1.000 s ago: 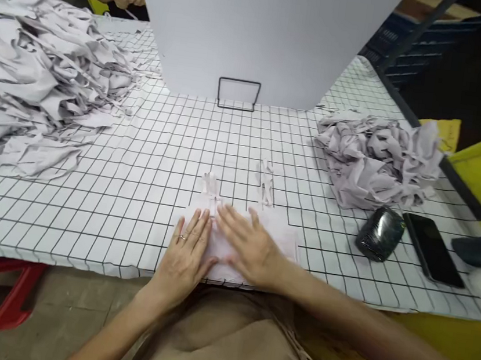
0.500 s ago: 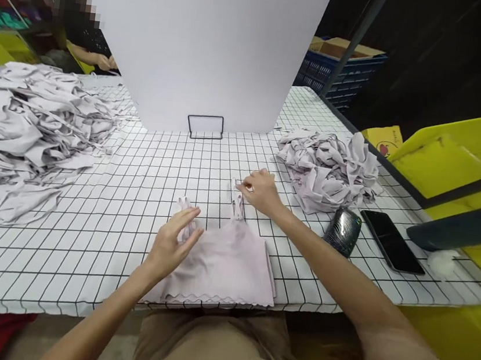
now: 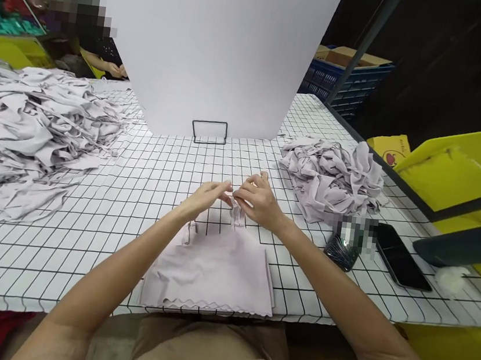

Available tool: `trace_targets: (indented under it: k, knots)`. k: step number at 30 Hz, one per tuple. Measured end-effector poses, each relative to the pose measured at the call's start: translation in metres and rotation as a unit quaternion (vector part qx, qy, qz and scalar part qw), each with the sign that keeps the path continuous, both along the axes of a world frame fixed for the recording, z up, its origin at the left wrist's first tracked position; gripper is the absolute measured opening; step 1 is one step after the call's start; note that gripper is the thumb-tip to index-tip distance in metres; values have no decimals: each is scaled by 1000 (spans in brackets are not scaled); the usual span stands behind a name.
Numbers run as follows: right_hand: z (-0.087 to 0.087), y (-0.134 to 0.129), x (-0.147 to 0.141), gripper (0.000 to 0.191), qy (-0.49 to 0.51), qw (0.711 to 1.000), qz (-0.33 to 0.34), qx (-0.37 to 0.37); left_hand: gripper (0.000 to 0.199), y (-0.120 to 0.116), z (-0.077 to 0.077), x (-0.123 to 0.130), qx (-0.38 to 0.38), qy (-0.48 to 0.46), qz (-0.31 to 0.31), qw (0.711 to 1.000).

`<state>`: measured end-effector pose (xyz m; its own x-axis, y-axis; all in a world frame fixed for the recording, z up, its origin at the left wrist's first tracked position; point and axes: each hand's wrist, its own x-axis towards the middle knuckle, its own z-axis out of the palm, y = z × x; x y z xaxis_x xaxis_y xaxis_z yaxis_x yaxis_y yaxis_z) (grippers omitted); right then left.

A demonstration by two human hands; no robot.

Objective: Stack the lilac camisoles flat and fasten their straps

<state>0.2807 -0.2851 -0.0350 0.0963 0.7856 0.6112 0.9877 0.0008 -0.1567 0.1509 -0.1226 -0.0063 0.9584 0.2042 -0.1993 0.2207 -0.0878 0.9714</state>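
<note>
A pale pink camisole (image 3: pixel 215 276) lies flat near the front edge of the table, its scalloped hem towards me and its thin straps pointing away. My right hand (image 3: pixel 259 203) pinches the top of the right-hand shoulder strap (image 3: pixel 238 218). Close beside it, my left hand (image 3: pixel 207 198) has its fingers stretched out, thumb a little apart, with the fingertips almost at the same strap. Whether they touch it I cannot tell. Below my left wrist, the other strap (image 3: pixel 190 233) rests loose on the table and is partly covered.
Crumpled pale garments form a large pile (image 3: pixel 30 137) on the left and a smaller pile (image 3: pixel 332 177) on the right. A dark glossy object (image 3: pixel 343 248) and a phone (image 3: pixel 402 255) lie at right. A white board (image 3: pixel 209 42) stands behind; a co-worker's hand (image 3: pixel 116 70) shows beyond it.
My left hand has moved forward and right, from above the left strap to beside my right hand. My right hand stays at the right strap. The view has shifted slightly.
</note>
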Motion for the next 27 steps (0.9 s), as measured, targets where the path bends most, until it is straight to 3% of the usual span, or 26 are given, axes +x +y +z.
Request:
trace_targets:
  k: [3,8,11,15,21,27]
  knots:
    - [-4,-4,-5,23,-31,999,-5,38,55,-5,-7,-2,-139,32,5,990]
    - [-7,-5,-11,24,-2,999,-12,34,33,-24,-19,-20,-171,9,38,985]
    - [-5,-10,-16,26,53,998,-18,7,28,-36,-18,-29,-229,15,56,972]
    - [-1,-26,-29,22,197,978,-45,57,24,-49,-14,-34,-328,10,97,940]
    - [5,-44,-54,14,438,898,-15,-26,20,-63,-12,-24,-348,-14,135,928]
    - [8,-44,-57,29,651,759,20,11,31,-67,-12,-38,-276,-34,129,952]
